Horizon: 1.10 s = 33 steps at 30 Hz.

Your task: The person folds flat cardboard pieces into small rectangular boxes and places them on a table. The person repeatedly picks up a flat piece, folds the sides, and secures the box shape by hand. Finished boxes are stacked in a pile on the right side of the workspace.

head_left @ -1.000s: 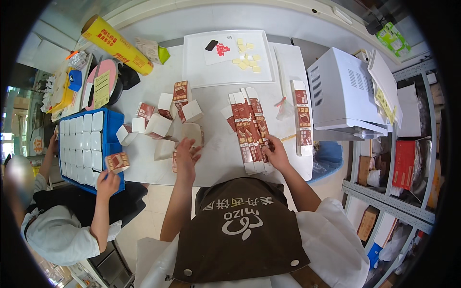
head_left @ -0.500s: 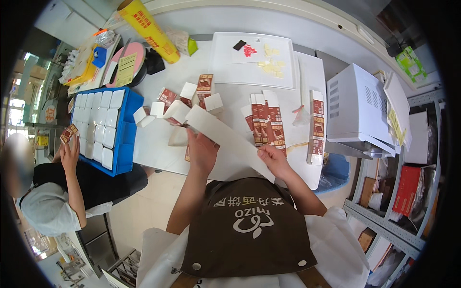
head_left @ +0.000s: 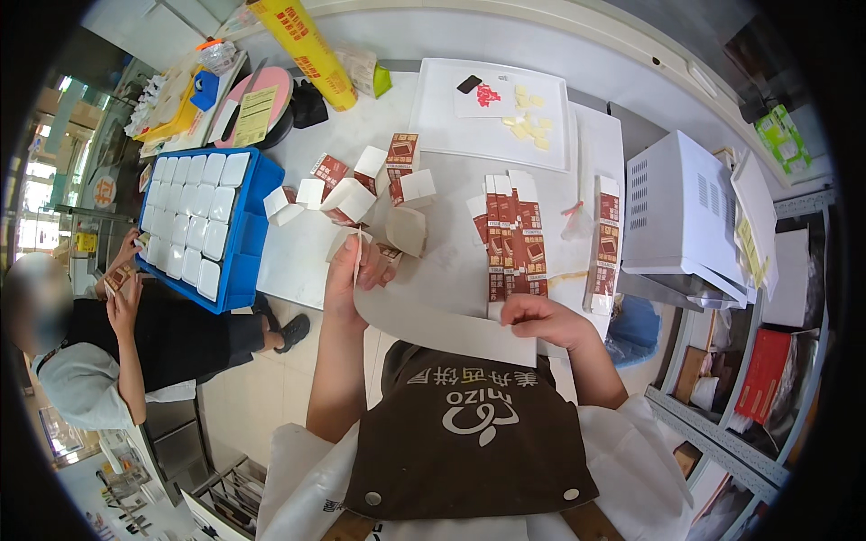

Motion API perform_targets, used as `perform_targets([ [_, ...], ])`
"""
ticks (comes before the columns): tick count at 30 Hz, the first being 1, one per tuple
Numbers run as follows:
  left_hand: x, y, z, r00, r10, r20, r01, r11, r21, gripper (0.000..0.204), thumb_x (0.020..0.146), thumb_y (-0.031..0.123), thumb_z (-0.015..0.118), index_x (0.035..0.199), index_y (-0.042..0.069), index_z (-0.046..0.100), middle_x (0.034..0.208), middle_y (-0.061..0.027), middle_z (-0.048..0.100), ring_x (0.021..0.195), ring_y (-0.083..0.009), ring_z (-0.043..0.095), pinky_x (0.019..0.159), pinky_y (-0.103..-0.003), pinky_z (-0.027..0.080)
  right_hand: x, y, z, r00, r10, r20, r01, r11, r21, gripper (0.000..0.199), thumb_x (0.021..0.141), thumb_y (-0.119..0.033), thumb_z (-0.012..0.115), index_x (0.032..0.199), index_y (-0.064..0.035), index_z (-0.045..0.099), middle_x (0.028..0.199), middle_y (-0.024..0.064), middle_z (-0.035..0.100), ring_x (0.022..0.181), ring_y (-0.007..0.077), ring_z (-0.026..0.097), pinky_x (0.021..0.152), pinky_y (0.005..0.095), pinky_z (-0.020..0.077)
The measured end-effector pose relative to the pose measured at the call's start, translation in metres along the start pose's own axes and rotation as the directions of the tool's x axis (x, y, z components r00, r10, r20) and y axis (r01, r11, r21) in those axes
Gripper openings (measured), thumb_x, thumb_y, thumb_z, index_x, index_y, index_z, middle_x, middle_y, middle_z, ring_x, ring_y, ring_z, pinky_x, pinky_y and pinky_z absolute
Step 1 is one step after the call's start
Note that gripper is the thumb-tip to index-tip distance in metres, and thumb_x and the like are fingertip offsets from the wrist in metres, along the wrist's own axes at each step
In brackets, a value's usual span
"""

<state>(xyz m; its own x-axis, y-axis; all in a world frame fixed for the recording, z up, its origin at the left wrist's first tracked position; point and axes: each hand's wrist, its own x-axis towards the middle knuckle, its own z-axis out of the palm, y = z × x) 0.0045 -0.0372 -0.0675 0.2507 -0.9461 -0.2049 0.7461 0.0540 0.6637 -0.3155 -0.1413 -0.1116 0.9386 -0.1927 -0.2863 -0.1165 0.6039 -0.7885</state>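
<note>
A long strip of printed card [head_left: 442, 328], its pale inner side toward me, spans my two hands above the near table edge. My left hand [head_left: 347, 275] grips its left end, which bends upward. At the other end my right hand [head_left: 546, 320] has the strip between thumb and fingers. Beyond the left hand lie several brown-and-white card sleeves [head_left: 347, 200], bent into loops and heaped together. Flat printed strips [head_left: 514, 236] lie overlapped just beyond my right hand. A further narrow stack of strips [head_left: 603, 243] sits at the table's right side.
A blue crate [head_left: 239, 239] of white-lidded boxes stands at left, beside a co-worker [head_left: 108, 352] holding a small brown package. A white tray [head_left: 492, 149] with yellow and pink pieces lies at the back. A yellow roll [head_left: 307, 54] and a white appliance [head_left: 678, 212] flank the table.
The strip has swung from a slant to nearly level, and its left end now curves up. My left hand has turned upright and shifted left. The co-worker's other hand now reaches the crate.
</note>
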Motion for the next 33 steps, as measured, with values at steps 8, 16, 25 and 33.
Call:
perform_targets([
  [8,-0.005,0.003,0.028,0.998,0.002,0.068,-0.018,0.97,0.241,0.035,0.104,0.037,0.048,0.078,0.013,0.048,0.058,0.0043,0.042,0.052,-0.0068,0.036,0.06,-0.027,0.038,0.009,-0.032,0.049,0.958,-0.287,-0.018,0.28,0.914,0.293,0.019,0.094,-0.006,0.06,0.111,0.0037,0.062,0.108,0.0092,0.062,0.101,0.0161,0.06,0.088,0.0267,0.0462],
  [16,-0.019,0.007,0.051,0.996,-0.073,-0.047,0.086,0.883,0.462,0.03,0.098,0.035,0.062,0.085,0.008,0.059,0.075,-0.0029,0.065,0.065,-0.0083,0.058,0.061,-0.022,0.044,0.029,-0.075,0.085,0.873,-0.444,-0.205,0.341,0.853,-0.396,0.009,0.095,-0.008,0.063,0.102,-0.0031,0.061,0.084,0.0006,0.058,0.078,0.0096,0.055,0.08,0.0253,0.0433],
  [25,-0.019,0.006,0.043,0.999,-0.048,0.018,0.032,0.85,0.525,0.019,0.092,0.011,0.064,0.075,0.009,0.056,0.078,0.0026,0.062,0.068,-0.0043,0.051,0.062,-0.021,0.04,0.023,-0.094,0.099,0.804,-0.576,-0.149,0.267,0.573,-0.775,0.033,0.08,-0.006,0.07,0.112,-0.0118,0.061,0.068,0.0008,0.053,0.069,0.0208,0.056,0.085,0.035,0.0435],
  [33,-0.02,0.005,0.073,1.0,0.026,-0.016,-0.006,0.673,0.74,0.025,0.088,0.003,0.068,0.068,0.004,0.052,0.068,0.006,0.05,0.067,-0.002,0.041,0.06,-0.022,0.034,0.028,-0.089,0.098,0.768,-0.64,-0.028,0.357,0.464,-0.811,0.036,0.076,-0.003,0.069,0.11,-0.0132,0.061,0.067,-0.0006,0.05,0.069,0.0212,0.055,0.082,0.0362,0.0453],
])
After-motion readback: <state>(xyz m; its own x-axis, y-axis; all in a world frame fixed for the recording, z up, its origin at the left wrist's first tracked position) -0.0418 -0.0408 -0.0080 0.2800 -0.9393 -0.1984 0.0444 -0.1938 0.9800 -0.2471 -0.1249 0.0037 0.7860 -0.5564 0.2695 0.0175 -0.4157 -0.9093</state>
